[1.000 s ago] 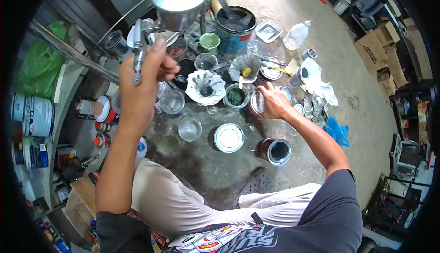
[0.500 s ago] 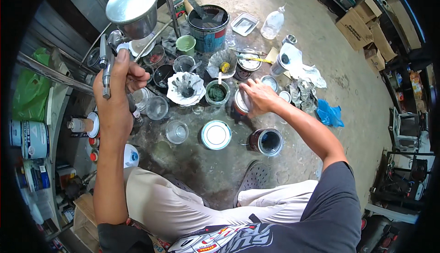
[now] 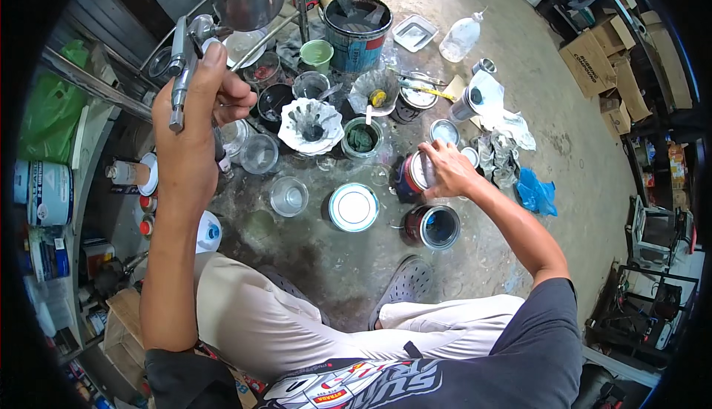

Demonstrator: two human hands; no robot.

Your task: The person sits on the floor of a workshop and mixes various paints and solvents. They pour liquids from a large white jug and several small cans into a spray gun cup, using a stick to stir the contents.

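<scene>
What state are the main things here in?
Spray gun: held in the left hand
Red-banded can: gripped by the right hand
White-topped can: closed
Maroon can: open, dark inside
Large bucket: open, dark contents
Fluted white paper: spread open, dark-stained
Squeeze bottle: upright
Blue plastic bag: crumpled

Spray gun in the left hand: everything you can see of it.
The spray gun looks like silvery metal: a slim body with fittings, and a round, shiny cup above it, roughly upright, its top cut by the picture's upper edge. It is held up at upper left, gripped by the left hand, which hides most of the handle.
</scene>
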